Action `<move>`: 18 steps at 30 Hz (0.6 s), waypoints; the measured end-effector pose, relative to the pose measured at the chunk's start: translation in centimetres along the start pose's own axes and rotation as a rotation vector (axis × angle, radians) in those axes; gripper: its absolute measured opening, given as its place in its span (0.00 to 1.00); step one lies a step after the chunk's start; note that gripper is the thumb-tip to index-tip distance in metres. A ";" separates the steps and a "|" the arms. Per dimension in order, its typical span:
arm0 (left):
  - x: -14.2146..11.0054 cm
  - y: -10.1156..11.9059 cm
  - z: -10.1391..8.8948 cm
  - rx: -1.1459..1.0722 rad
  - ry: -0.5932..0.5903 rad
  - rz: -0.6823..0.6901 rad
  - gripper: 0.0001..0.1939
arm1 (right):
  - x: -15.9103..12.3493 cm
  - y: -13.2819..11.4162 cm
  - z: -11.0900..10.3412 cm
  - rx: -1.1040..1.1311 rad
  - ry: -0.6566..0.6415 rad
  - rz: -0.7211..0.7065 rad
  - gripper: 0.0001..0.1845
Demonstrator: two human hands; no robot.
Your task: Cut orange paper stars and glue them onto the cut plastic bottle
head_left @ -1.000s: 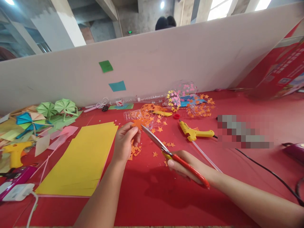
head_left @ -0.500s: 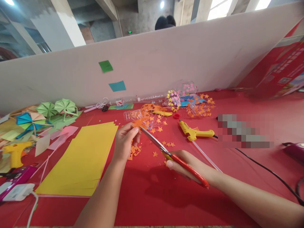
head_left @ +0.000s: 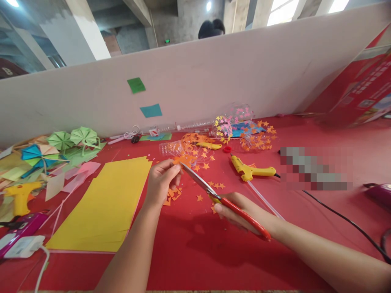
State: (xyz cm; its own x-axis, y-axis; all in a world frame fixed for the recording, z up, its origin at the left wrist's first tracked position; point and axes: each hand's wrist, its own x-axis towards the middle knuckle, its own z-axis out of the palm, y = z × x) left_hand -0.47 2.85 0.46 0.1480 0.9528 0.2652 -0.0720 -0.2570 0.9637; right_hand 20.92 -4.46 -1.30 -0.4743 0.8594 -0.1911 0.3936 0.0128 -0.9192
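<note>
Between the thumb and fingers of my left hand (head_left: 163, 181) is a small piece of orange paper (head_left: 181, 160), pinched above the table. Its outline blends with the orange paper behind it. My right hand (head_left: 233, 211) grips a pair of scissors (head_left: 195, 177) with red handles, the blades pointing up and left to the paper's edge. Under the left hand lie loose orange paper scraps (head_left: 174, 194). Several orange paper stars (head_left: 216, 185) are scattered near the blades. Behind them, a clear plastic bottle piece (head_left: 203, 154) carries more orange stars.
A stack of yellow paper (head_left: 100, 207) lies left of my left arm. To the right rests a yellow glue gun (head_left: 253, 171) with a clear glue stick and black cable. A yellow cutter knife (head_left: 209, 145) sits behind. Folded paper umbrellas (head_left: 84, 136) stand far left, before a white partition (head_left: 189, 81).
The held orange paper and scissors have shifted very slightly; the scissor handles are a touch lower and farther right. Both hands keep their hold.
</note>
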 end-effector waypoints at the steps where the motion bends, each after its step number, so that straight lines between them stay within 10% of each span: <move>1: 0.0 0.0 0.0 0.001 -0.003 -0.004 0.11 | 0.0 0.1 0.0 0.008 0.001 0.016 0.26; 18: 0.1 0.2 0.0 -0.024 0.025 0.007 0.11 | 0.1 0.1 -0.1 0.008 0.021 0.037 0.27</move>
State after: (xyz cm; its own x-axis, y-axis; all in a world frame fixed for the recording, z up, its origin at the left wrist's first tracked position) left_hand -0.48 2.86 0.72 0.1227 0.9549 0.2704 -0.0968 -0.2597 0.9608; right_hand 21.01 -4.31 -1.39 -0.4429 0.8698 -0.2175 0.4041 -0.0228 -0.9144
